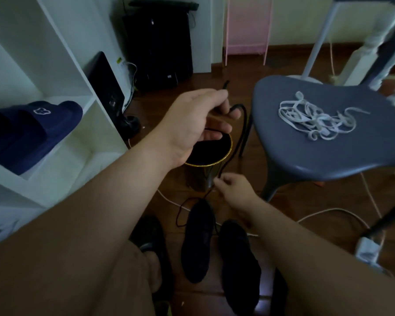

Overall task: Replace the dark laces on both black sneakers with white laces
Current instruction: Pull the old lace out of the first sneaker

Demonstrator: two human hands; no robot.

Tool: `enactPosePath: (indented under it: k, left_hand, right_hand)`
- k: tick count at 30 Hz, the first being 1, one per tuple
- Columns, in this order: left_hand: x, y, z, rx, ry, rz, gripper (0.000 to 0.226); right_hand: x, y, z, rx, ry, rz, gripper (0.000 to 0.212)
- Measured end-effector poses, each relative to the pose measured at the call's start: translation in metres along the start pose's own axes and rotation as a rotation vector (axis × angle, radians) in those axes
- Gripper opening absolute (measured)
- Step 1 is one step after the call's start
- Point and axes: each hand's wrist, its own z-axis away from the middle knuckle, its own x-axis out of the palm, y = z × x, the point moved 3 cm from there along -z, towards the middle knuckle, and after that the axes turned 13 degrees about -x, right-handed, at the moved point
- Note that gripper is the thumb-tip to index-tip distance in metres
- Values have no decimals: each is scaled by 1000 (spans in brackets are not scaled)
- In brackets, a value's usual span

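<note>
Two black sneakers lie side by side on the wooden floor, the left one and the right one. My left hand is raised above them and grips a dark lace that loops down from my fingers. Lower down, my right hand pinches the same lace just above the left sneaker. More dark lace trails on the floor beside that shoe. A tangle of white laces lies on the seat of a grey-blue chair to the right.
A black bin with a gold rim stands under my left hand. White shelves on the left hold navy slippers. White cables and a power strip lie on the floor at right. My foot in a dark sandal is beside the sneakers.
</note>
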Motion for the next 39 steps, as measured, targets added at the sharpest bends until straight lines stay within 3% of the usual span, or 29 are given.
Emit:
enactPosePath:
  k: [2,4,7,9,15,17,23,27,29,33,35,37,39]
  left_hand:
    - [-11,-1,-3,1,133,-58,29]
    - [-20,-7,-9,19,272,-303,26]
    - [-20,-18,-13,0,264,-600,20]
    - [-15,-23,-12,-21,215,-520,23]
    - [-11,-21,-10,101,330,-384,20]
    - [-9,-23,-11,97,329,-364,23]
    - [5,-37,-20,-74,126,-228,18]
    - [-4,-22,-17,-16,222,-5,17]
    - [-12,-11,-16,3,246,166,18]
    - [-31,5,-8,28,247,409,24]
    - [-49,7,-9,64,370,466,23]
    - [-70,6,-11,98,531,470,23]
    - [-79,5,-11,86,571,472,24]
  right_hand:
    - [-15,-40,-12,-80,-15,39,29]
    - [-35,-82,-18,-136,-55,17,26]
    - [-63,-139,-16,-159,-142,-116,19]
    - [-78,-163,-12,-123,-187,-147,15]
    - [-95,-178,-3,-99,-215,-257,19]
    - [-98,-178,-5,-125,-125,-342,18]
    - [-91,-179,-8,-153,111,-546,15]
    - [-82,-165,-1,-138,311,-447,34]
    - [-66,-155,2,-176,158,-307,40]
    - [-20,-127,15,-140,-507,121,21]
    - [-7,-103,20,-104,-769,362,13]
    - [-13,-88,18,-109,-819,582,12]
    - [-28,-84,8,-134,-649,623,9]
